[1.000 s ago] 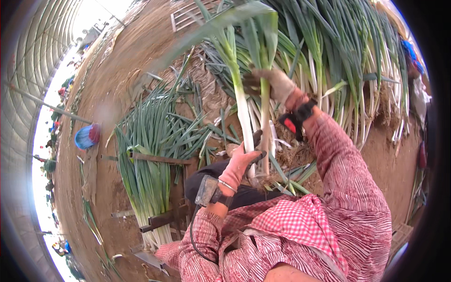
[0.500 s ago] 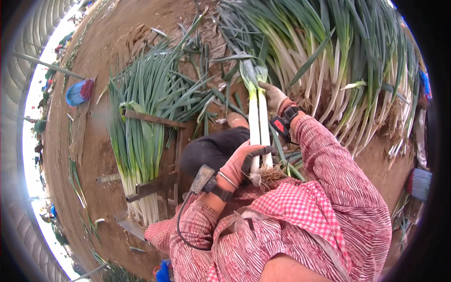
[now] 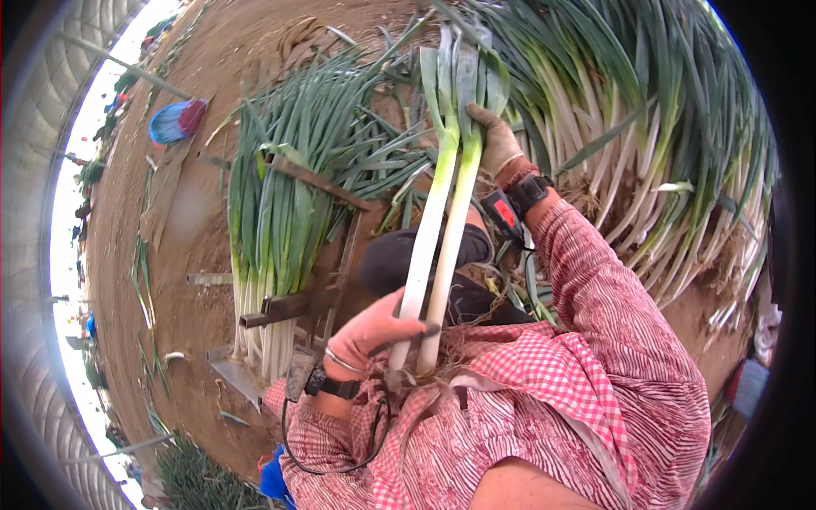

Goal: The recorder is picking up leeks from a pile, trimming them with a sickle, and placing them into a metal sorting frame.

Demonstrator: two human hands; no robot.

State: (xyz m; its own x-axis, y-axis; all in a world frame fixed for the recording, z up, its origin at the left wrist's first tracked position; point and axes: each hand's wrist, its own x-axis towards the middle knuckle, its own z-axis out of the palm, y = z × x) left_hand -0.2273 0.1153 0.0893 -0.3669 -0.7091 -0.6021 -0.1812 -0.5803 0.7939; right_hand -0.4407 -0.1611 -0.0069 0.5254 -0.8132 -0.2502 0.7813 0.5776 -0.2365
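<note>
1. Head view: the two leeks (image 3: 438, 229) you hold lie side by side at the centre of the frame. Their long axis runs from the root ends at lower centre up to the green leaves at upper centre, leaning slightly right.
2. Your left hand (image 3: 370, 333), gloved, is wrapped closed around the white shanks just above the roots, at lower centre.
3. Your right hand (image 3: 495, 140), also gloved, closes on the leaf end at upper centre, right of the stalks, so the leeks span between both hands. The roots lie nearer your body, the leaves far out.
4. Left of centre, a bundle of leeks (image 3: 276, 212) rests in a wooden rack (image 3: 314, 293), roughly parallel to yours.
5. A big heap of leeks (image 3: 654, 161) fills the upper right, on bare soil (image 3: 183, 246).
</note>
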